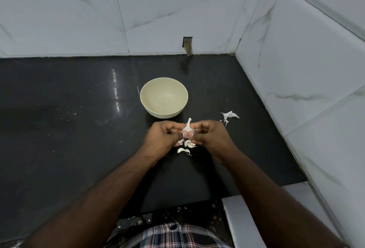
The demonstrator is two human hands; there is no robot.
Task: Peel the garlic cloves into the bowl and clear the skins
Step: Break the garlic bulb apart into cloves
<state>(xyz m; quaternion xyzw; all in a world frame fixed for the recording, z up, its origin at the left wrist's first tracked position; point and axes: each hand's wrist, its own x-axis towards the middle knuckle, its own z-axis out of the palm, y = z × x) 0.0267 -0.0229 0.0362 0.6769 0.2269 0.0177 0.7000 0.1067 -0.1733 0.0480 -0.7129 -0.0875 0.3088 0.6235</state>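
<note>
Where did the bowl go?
The bowl sits mid-frame in the head view on the black counter, just beyond both hands and the garlic they hold.

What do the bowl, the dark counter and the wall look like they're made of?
The bowl looks like matte cream ceramic or plastic; its dull, even surface leaves that open. The counter looks like polished black stone, probably granite, since it mirrors a bright streak of light. The wall is glossy white tile with grey marble-like veins and visible joints.
</note>
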